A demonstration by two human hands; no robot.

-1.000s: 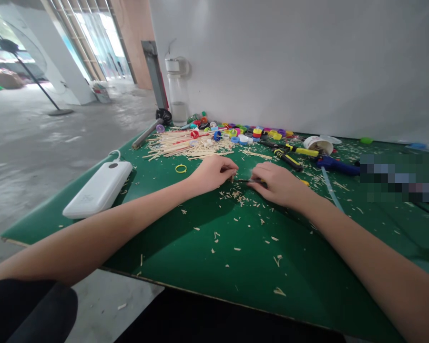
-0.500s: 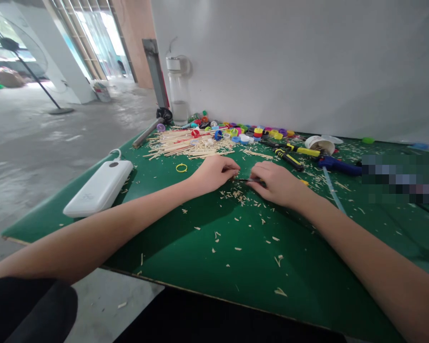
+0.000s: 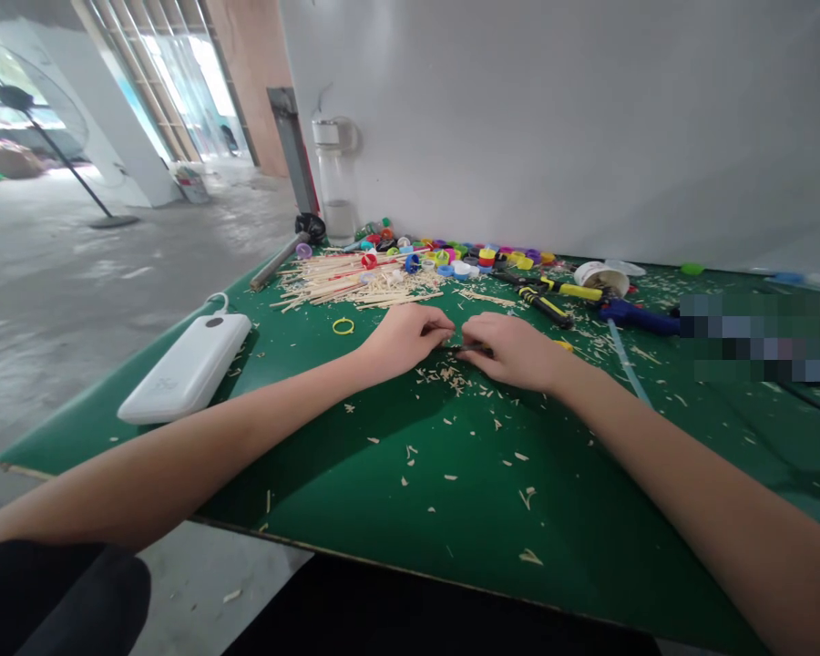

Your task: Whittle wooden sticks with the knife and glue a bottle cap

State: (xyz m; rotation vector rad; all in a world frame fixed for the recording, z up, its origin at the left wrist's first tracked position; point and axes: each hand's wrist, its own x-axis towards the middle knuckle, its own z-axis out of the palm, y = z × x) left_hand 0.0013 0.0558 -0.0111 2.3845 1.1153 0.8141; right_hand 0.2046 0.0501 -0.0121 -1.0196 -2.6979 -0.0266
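Note:
Over the middle of the green table (image 3: 383,474), my two hands come close together, fingertips almost meeting. My right hand (image 3: 509,346) is closed around a knife (image 3: 466,347), whose thin dark blade points left toward the other hand; most of its handle is hidden in the palm. My left hand (image 3: 410,339) is closed in a pinch, and what it holds is hidden by the fingers. Pale wood shavings (image 3: 453,375) lie in a small heap just below both hands. A yellow ring (image 3: 343,326) rests on the table left of my left hand.
Behind the hands lie a pile of wooden sticks (image 3: 334,280) and several coloured bottle caps (image 3: 461,270). Yellow-black pliers (image 3: 547,307), a blue glue gun (image 3: 639,316) and a tipped white tub (image 3: 601,276) are at right. A white power bank (image 3: 188,369) lies left, a bottle (image 3: 337,187) behind.
My right hand has shifted slightly left with the knife, closer to my left hand. The left hand keeps its pinch. The whole view has moved a little.

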